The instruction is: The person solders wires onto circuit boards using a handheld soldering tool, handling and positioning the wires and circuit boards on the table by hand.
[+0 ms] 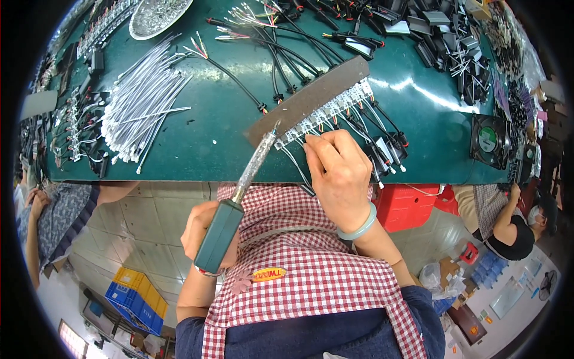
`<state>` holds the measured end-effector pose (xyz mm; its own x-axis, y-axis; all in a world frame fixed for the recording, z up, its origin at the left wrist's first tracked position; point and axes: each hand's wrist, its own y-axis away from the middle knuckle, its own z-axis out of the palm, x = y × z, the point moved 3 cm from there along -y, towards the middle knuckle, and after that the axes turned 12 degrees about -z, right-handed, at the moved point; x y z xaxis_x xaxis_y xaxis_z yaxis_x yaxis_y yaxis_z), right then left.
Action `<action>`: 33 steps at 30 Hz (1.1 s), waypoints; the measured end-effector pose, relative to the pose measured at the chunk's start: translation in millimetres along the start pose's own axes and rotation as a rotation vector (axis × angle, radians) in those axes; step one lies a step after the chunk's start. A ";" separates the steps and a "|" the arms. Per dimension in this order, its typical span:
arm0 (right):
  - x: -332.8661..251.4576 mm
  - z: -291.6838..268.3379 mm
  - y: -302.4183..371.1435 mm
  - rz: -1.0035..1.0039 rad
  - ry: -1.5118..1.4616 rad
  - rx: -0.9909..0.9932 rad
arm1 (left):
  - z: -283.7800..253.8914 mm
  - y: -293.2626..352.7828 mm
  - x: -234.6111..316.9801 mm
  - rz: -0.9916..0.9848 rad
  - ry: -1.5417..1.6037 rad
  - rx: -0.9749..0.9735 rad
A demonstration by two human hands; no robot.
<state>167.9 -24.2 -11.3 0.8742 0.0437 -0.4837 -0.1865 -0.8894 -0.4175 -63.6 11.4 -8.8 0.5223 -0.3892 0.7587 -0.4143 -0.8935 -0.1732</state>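
My left hand [200,233] is wrapped round the dark green handle of a soldering iron [254,167]. Its metal shaft points up and away, with the tip over the near left end of a brown bar [323,99]. Along the bar's near edge runs a row of small white circuit boards [341,106]. Black cables and short wires lead out from them on both sides. My right hand [342,173] has its fingers pinched together at the boards' near edge, right of the iron. Whatever lies between those fingertips is hidden.
White cable ties [137,105] lie heaped on the green table [221,143] at left. A metal bowl [158,18] stands at the far left. Black casings [445,36] pile up at far right, above a black fan [490,140]. People sit at both sides.
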 end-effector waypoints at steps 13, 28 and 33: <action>0.7 -9.0 10.2 0.002 -0.013 -0.013 | -19.2 -110.3 4.0 -0.234 0.270 0.613; 96.8 -57.0 -89.5 -0.016 0.099 -0.017 | 5.3 -76.5 2.1 -0.181 0.561 0.479; 124.8 -28.4 -121.9 -0.317 0.115 -0.235 | 0.9 -61.0 11.9 -0.037 0.513 0.431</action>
<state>312.5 76.7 1.1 0.9187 0.2934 -0.2645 0.1965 -0.9202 -0.3385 -31.4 61.1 10.2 0.0664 -0.2958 0.9529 -0.0123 -0.9552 -0.2957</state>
